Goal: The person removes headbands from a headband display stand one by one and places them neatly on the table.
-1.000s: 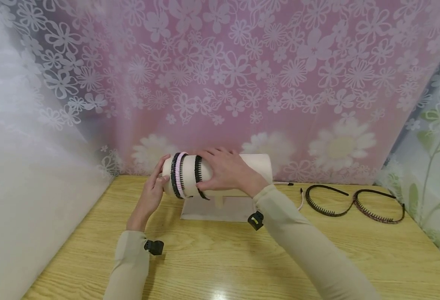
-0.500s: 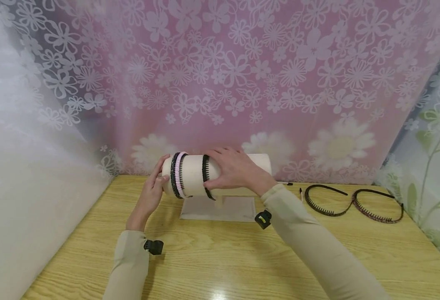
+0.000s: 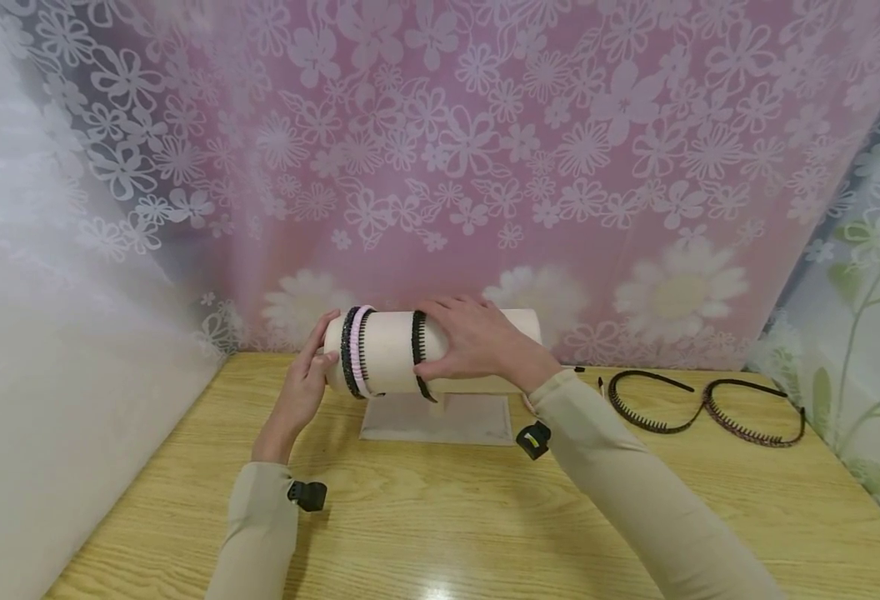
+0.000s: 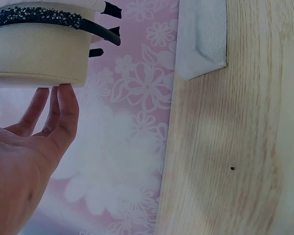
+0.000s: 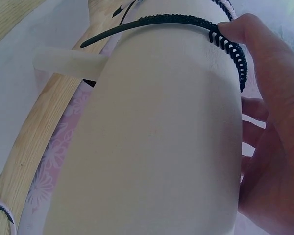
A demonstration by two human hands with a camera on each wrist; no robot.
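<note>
A cream cylindrical headband stand [image 3: 391, 350] lies level on a post above a pale flat base [image 3: 447, 421]. In the head view my left hand [image 3: 303, 396] steadies its left end, and the left wrist view shows fingertips against the end's rim. Near that end sit a dark beaded headband [image 4: 36, 17] and a pink headband [image 3: 360, 350], with dark comb teeth beside the pink one. Further right, my right hand [image 3: 477, 342] holds a black toothed headband [image 5: 179, 19] around the cylinder. The thumb touches that band; the other fingers reach behind the cylinder, partly hidden.
Two dark toothed headbands [image 3: 650, 402] lie on the wooden table [image 3: 425, 508] at the right. Another pink headband [image 5: 7, 213] is partly hidden behind the right forearm. A pink floral curtain [image 3: 440, 167] hangs behind the table.
My right hand and the black headband have shifted right along the cylinder, widening the space from the pink headband. My left hand has stayed at the left end.
</note>
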